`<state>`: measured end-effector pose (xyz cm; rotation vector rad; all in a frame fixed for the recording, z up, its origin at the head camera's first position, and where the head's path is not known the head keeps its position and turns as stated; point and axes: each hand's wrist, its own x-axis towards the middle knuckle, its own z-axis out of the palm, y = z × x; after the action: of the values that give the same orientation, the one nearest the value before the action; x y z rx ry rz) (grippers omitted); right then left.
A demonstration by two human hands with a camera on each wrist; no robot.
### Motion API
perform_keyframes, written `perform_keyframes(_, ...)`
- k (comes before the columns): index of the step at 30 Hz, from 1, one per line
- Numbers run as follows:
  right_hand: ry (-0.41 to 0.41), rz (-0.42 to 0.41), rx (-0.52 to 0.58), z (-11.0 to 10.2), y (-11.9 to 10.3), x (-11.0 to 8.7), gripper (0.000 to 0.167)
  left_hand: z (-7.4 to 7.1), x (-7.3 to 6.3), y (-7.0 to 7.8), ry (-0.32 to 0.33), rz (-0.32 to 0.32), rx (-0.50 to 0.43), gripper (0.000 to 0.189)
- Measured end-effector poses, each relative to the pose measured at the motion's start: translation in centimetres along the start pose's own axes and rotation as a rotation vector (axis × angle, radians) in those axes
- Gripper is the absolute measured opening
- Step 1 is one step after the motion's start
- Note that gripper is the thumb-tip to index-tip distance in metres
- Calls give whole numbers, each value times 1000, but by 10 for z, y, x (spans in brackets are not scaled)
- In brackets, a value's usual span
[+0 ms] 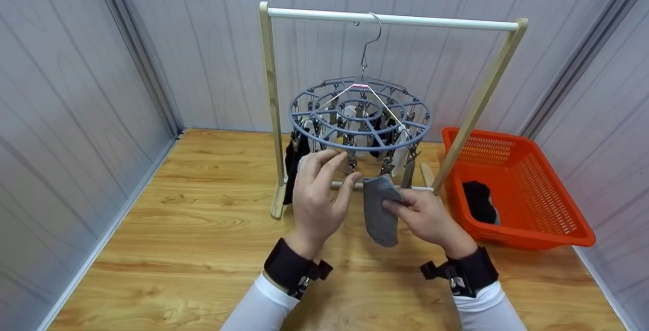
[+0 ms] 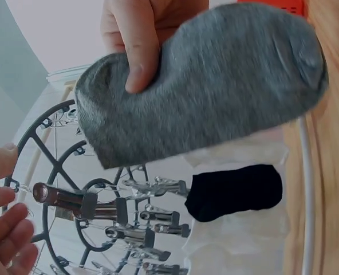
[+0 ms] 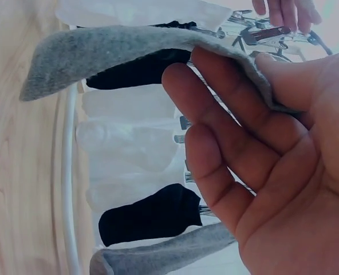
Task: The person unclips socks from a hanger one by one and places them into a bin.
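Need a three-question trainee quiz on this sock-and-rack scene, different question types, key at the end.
1. Which hand holds the gray sock?
2. True or false: a black item lies inside the orange basket.
3. Fill in: the round hanger hooks over the rack's white ____.

Key:
1. The right hand.
2. True.
3. Bar.

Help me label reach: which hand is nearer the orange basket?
Right. In the head view, the right hand, holding the gray sock, is left of the orange basket; the left hand is farther left, by the round hanger.
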<state>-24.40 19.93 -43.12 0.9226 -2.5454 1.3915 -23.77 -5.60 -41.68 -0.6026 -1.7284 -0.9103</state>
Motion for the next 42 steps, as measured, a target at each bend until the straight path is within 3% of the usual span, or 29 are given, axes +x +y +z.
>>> perform_keyframes(7,-3,7,31,-9,0,0,14,-5,4,-5,51,56,72,42)
perform_keyframes(19,80,-68,-49,-27,5,-6,15,-4,3,-9,-14,52,118,53)
perform_keyframes(30,113,61,-1,-50,5,-15,13,-2,3,-8,2,45,107,51)
perform_keyframes(42,285,144,22,-75,12,-23,21,-2,3,-7,-13,40,102,51)
